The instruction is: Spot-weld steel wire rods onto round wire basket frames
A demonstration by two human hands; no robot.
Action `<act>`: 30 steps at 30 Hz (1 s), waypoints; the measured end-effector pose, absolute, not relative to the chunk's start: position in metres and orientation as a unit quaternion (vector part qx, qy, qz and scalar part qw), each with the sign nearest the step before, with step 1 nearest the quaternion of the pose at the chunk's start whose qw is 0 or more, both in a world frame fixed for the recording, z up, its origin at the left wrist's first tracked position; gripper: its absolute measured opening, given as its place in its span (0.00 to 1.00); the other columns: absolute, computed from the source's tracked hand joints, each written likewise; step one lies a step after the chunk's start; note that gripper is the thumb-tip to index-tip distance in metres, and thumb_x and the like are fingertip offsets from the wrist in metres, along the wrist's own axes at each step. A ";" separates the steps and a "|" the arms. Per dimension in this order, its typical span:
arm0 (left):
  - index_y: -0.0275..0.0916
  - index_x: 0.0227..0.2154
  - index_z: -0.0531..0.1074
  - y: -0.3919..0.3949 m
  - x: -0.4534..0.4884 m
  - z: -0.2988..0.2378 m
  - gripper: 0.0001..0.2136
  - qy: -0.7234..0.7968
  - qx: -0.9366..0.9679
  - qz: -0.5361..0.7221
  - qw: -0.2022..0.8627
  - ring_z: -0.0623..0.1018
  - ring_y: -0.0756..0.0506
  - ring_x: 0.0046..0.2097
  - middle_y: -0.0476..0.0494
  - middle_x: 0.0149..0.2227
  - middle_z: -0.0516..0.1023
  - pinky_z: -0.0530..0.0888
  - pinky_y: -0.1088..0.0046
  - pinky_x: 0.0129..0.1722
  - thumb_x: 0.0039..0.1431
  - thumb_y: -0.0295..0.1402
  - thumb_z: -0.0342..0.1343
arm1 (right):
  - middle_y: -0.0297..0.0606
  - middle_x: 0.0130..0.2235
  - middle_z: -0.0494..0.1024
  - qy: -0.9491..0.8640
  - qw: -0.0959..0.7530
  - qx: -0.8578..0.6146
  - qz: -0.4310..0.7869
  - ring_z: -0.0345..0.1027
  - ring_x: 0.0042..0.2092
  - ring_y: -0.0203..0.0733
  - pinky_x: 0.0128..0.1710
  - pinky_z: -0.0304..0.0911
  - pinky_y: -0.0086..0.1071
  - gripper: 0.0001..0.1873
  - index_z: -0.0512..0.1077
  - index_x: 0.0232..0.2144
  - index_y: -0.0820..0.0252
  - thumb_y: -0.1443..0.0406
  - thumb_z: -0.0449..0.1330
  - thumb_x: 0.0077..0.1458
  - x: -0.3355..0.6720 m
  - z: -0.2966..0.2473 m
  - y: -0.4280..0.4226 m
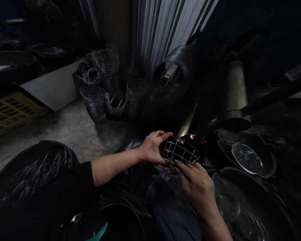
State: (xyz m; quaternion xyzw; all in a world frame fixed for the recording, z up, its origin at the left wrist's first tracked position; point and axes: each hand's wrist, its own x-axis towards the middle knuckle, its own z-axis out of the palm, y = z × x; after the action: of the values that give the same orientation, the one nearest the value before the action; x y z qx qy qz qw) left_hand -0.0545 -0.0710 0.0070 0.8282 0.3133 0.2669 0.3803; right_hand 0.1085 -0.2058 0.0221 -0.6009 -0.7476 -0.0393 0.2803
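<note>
A small round wire cage of shiny metal rods sits between my two hands, low in the middle of the view. My left hand grips its left side, thumb below and fingers curled over the top rim. My right hand holds its near edge with fingers pressed on the wires. A dark rod-like tool tip with a faint glow touches the cage's far rim.
Several stacks of wire rings stand on the concrete floor behind. A dark drum lies on its side. Dark basins sit left and right, one holding a round wire piece. A yellow crate lies far left.
</note>
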 end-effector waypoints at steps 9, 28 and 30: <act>0.42 0.59 0.61 -0.046 -0.030 0.009 0.49 0.313 0.809 0.282 0.410 0.69 0.36 0.54 0.39 0.54 0.66 0.68 0.56 0.56 0.27 0.43 0.71 | 0.40 0.31 0.78 -0.754 0.276 -0.588 -0.096 0.64 0.31 0.41 0.32 0.63 0.33 0.11 0.77 0.39 0.66 0.68 0.55 0.60 0.130 0.034 -0.177; 0.41 0.58 0.63 -0.023 -0.006 0.010 0.48 0.338 0.803 0.284 0.401 0.71 0.36 0.51 0.39 0.52 0.67 0.70 0.56 0.53 0.27 0.45 0.70 | 0.38 0.33 0.80 -0.727 0.292 -0.610 -0.119 0.69 0.31 0.40 0.35 0.64 0.32 0.13 0.79 0.36 0.61 0.62 0.55 0.61 0.148 0.036 -0.148; 0.42 0.58 0.63 -0.021 -0.004 0.009 0.47 0.337 0.804 0.284 0.399 0.72 0.37 0.51 0.40 0.52 0.68 0.71 0.57 0.52 0.28 0.44 0.70 | 0.38 0.33 0.80 -0.711 0.314 -0.619 -0.113 0.69 0.30 0.39 0.34 0.65 0.33 0.13 0.78 0.39 0.60 0.61 0.56 0.60 0.147 0.036 -0.151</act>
State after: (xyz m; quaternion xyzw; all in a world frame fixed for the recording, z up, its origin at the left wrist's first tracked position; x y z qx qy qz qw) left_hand -0.0039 -0.0210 0.0090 0.8039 0.3372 0.2843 0.3990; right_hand 0.1471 -0.1512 0.0362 -0.6194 -0.7107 -0.1134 0.3137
